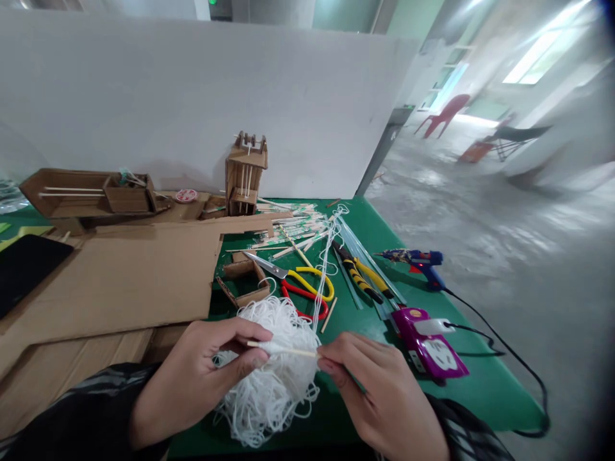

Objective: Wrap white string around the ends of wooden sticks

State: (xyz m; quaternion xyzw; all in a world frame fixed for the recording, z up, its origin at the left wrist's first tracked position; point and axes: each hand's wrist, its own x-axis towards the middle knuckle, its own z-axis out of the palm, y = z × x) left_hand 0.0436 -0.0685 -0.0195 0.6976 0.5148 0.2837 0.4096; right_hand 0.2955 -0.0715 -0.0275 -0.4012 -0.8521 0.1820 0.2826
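My left hand and my right hand pinch the two ends of a thin wooden stick held level above a tangled heap of white string on the green table. A strand of the string is wound round the stick near its left end. More strands run up and away from the heap toward the far side of the table. Both hands are closed on the stick.
Scissors with red and yellow handles, pliers, a blue glue gun and a purple power strip lie to the right. Cardboard sheets, a small cardboard frame, a cardboard tower and several loose sticks lie behind.
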